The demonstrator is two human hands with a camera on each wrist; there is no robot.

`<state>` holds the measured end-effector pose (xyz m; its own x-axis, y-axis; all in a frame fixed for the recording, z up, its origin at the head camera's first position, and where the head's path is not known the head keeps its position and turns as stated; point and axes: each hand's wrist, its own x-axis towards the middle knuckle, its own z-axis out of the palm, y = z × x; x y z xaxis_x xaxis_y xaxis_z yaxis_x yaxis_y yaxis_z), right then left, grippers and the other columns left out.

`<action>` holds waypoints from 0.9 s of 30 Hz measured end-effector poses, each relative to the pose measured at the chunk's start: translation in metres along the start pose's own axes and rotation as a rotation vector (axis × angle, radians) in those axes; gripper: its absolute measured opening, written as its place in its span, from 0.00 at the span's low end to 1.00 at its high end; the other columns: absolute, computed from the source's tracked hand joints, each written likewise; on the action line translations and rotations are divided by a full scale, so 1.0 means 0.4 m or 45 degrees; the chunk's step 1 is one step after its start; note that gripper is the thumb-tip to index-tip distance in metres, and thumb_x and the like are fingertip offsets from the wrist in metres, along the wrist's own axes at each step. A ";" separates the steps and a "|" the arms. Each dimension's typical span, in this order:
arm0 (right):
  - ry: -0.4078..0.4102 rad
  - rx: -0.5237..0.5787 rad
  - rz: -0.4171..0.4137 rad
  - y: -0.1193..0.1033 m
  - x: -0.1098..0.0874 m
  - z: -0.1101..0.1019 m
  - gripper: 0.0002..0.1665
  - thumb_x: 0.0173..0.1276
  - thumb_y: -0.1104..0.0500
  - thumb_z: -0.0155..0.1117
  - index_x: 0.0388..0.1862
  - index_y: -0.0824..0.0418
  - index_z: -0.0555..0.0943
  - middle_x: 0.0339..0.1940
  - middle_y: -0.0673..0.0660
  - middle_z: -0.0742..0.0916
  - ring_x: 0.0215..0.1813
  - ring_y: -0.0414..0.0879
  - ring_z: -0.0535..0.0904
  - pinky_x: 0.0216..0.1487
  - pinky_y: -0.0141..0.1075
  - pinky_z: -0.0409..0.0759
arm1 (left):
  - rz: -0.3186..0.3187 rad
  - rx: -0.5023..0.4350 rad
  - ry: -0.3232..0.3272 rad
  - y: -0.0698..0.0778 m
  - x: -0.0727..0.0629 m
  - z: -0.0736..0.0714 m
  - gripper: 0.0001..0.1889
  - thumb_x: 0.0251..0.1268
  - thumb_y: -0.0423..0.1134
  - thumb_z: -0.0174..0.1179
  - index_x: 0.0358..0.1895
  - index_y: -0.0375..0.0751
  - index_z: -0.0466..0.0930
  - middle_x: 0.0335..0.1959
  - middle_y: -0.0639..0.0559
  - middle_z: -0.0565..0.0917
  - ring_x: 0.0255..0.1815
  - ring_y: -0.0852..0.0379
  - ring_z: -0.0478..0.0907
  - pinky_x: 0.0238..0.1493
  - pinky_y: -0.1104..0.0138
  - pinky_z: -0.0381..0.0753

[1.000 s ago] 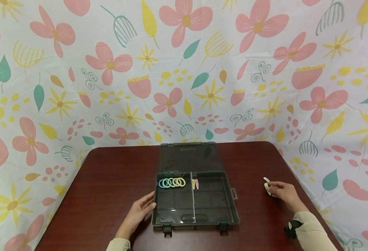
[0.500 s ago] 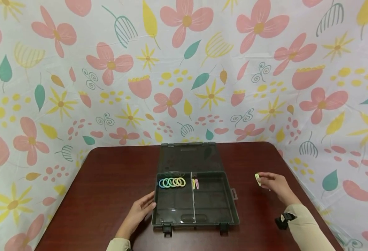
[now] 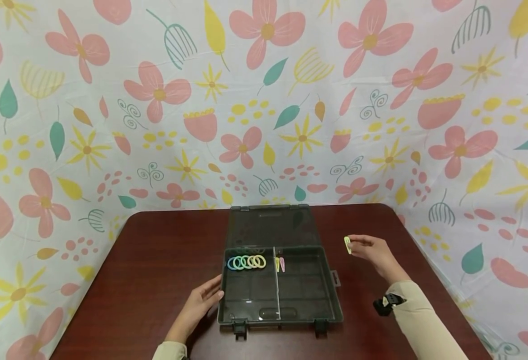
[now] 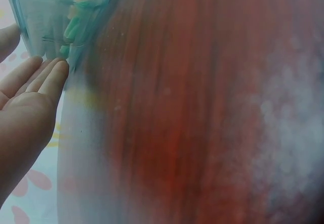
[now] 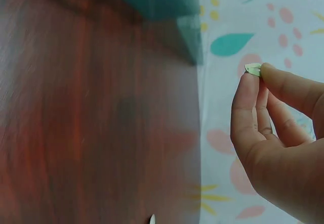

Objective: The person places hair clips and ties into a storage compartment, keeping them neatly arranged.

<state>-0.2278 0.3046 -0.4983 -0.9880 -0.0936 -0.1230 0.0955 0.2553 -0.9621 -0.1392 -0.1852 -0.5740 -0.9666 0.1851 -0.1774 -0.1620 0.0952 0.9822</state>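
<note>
Between thumb and fingertips, my right hand (image 3: 376,254) pinches a yellow-green snap hair clip (image 3: 347,245) above the table, right of the dark clear box (image 3: 309,287). The same clip (image 5: 252,70) shows at the fingertips in the right wrist view. My left hand (image 3: 196,305) touches the box's left wall with its fingers nearly straight. Inside the box, a yellow hair clip (image 3: 277,264) and a pink hair clip (image 3: 282,264) lie just right of the white divider (image 3: 277,295). Several overlapping hair ties (image 3: 246,262), blue through yellow, lie at the back of the left compartment.
The box lid (image 3: 270,225) lies folded back behind it. Two latches (image 3: 240,330) stick out at the front. A small white clip tip (image 5: 152,219) lies on the table in the right wrist view. A flowered cloth (image 3: 264,125) surrounds the dark red table (image 3: 165,260).
My right hand has picked up the yellow-green hair clip from the table's right side and carried it left towards the box. The left hand has stayed at the box wall.
</note>
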 end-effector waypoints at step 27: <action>-0.063 0.046 0.043 -0.068 0.074 0.265 0.20 0.67 0.68 0.63 0.55 0.76 0.76 0.41 0.62 0.85 0.39 0.46 0.84 0.51 0.49 0.81 | 0.023 0.001 -0.021 -0.006 0.003 -0.003 0.31 0.69 0.39 0.59 0.72 0.33 0.61 0.71 0.34 0.62 0.70 0.37 0.61 0.61 0.56 0.74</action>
<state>-0.2469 0.1927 -0.5017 -0.9770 -0.1331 -0.1663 0.1338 0.2240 -0.9654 -0.1401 -0.1864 -0.5764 -0.9659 0.2027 -0.1609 -0.1447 0.0923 0.9852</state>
